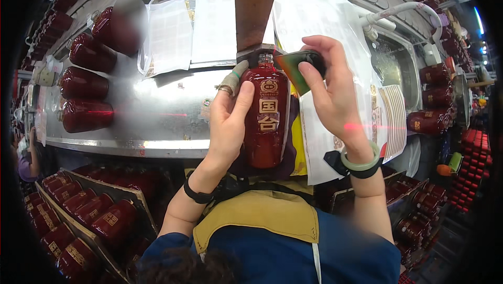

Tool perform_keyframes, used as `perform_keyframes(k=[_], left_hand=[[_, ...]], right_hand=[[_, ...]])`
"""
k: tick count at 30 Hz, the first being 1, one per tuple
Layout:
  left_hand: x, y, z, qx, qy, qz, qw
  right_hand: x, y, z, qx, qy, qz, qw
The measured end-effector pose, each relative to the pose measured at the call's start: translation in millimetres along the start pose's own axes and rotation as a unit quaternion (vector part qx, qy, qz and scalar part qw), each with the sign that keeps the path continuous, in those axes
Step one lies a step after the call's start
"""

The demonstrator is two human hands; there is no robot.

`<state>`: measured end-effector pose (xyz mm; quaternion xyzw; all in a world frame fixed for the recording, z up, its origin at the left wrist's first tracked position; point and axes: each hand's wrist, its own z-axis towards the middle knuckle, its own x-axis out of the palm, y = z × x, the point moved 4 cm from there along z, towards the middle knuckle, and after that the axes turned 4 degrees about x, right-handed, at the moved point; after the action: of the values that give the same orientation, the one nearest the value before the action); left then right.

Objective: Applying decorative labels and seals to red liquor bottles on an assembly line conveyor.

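Note:
A dark red glass bottle (266,148) with gold lettering lies on its back in front of me, its clear neck pointing away. My left hand (226,129) is closed against the bottle's left shoulder, thumb along the glass; a finger wears a pale cot. In my right hand (338,95) is a flat scraper-like piece (293,72), dark at the grip and greenish-orange on its face. It is held just right of the neck; whether it touches the glass I cannot tell. A yellow sheet (298,142) and dark cloth (236,168) show beneath the bottle.
A brown beam (255,12) stands beyond the neck. White printed sheets (325,22) cover the metal bench (152,121) on both sides. Red bottles lie at the left (86,82) and right (432,98). A white pipe (403,7) arches far right. Crated bottles (112,218) sit below.

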<state>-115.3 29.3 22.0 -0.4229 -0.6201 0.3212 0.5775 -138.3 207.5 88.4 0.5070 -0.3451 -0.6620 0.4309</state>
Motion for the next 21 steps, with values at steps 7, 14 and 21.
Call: perform_keyframes(k=[7, 14, 21], left_hand=[[-5, 2, -1, -0.016, 0.019, -0.025, 0.999], [-9, -1, -17, -0.033, 0.053, -0.021, 0.998], [-13, 0, -30, -0.010, 0.073, 0.012, 0.997]], right_hand=[[8, 46, 29, -0.277, 0.111, -0.306, 0.904], [12, 28, 15, -0.206, 0.078, -0.193, 0.956], [0, -6, -30, 0.152, 0.077, 0.078, 0.982]])
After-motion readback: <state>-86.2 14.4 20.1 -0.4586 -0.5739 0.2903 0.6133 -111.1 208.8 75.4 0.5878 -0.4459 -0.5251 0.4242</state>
